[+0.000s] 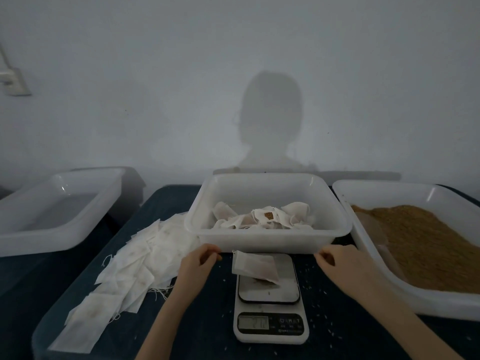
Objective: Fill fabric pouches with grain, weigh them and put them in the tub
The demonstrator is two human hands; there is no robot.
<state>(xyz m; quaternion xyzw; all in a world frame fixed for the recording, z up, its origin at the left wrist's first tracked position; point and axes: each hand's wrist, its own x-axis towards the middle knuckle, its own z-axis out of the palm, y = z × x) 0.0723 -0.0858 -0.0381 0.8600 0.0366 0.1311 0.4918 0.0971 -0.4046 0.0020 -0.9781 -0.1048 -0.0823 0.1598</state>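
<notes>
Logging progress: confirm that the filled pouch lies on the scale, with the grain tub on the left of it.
Wrong on the side. The head view shows the pouch lying on the scale, but the grain tub stands on the right of it.

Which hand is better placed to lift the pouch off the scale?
Probably the left hand: its fingertips sit nearest the filled white fabric pouch on the white digital scale. The right hand is farther.

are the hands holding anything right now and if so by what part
Nothing clearly. The pouch lies free on the scale. Both the left hand and the right hand are curled at the tub's near edge; any drawstring pinched there is too thin to see.
</notes>
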